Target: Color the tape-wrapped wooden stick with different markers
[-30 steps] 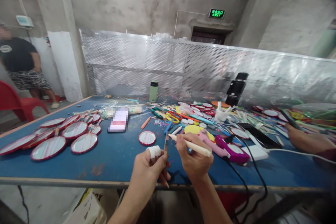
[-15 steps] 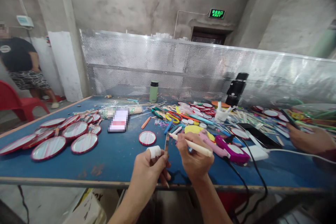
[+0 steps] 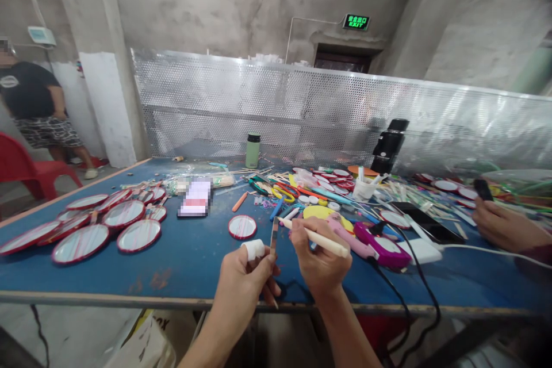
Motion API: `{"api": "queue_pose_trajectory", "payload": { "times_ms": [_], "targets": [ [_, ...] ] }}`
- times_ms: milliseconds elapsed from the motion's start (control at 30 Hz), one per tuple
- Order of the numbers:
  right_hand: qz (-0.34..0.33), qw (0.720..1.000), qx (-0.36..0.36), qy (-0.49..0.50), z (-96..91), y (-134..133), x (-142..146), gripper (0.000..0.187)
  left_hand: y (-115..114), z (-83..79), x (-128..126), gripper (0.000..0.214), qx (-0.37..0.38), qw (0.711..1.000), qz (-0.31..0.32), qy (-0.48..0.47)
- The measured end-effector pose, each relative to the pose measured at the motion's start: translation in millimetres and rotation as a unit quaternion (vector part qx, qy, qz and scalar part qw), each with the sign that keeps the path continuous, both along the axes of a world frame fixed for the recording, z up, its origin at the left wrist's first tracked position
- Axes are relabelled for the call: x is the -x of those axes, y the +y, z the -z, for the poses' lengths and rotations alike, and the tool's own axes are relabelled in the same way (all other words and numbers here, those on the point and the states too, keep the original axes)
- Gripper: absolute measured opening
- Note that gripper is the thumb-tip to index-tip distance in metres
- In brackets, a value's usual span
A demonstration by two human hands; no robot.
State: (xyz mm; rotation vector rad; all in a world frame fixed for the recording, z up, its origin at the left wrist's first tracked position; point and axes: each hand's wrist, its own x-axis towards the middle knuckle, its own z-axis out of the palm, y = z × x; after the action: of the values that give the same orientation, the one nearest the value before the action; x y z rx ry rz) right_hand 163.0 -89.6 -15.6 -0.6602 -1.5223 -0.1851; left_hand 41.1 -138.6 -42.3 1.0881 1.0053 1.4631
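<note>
My left hand (image 3: 250, 276), with white tape round a finger, pinches a thin wooden stick (image 3: 274, 234) that stands up from the fingertips and is partly dark brown. In my right hand (image 3: 322, 259) is a cream-coloured marker pen (image 3: 324, 240), gripped like a writing tool. Its tip points left, close to the stick's upper part; whether it touches I cannot tell. Just beyond my left hand lies a round white disc with a red rim (image 3: 242, 227) and pink streaks. A purple and pink corded tool (image 3: 382, 246) rests right of my right hand.
Several red-rimmed discs (image 3: 131, 234) lie at the left, near a phone (image 3: 195, 198). Behind stand a green bottle (image 3: 252, 151) and a black flask (image 3: 389, 146). Sticks, pens and a white cup (image 3: 363, 188) clutter the right. Another person's hand (image 3: 509, 227) holds a dark object there.
The other person's hand at the right has tilted the dark object. My own hands, the stick and the marker pen have hardly moved.
</note>
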Motion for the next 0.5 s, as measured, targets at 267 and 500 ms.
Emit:
{"api": "queue_pose_trajectory", "payload": {
  "times_ms": [267, 500],
  "targets": [
    [0.013, 1.0, 0.0, 0.0, -0.2, 0.6, -0.1, 0.012, -2.4, 0.8, 0.5, 0.025, -0.001, 1.0, 0.002, 0.006],
    [0.015, 1.0, 0.007, 0.004, -0.7, 0.5, -0.1, 0.013, -1.3, -2.3, 0.0, 0.026, 0.008, 1.0, -0.005, -0.005]
  ]
}}
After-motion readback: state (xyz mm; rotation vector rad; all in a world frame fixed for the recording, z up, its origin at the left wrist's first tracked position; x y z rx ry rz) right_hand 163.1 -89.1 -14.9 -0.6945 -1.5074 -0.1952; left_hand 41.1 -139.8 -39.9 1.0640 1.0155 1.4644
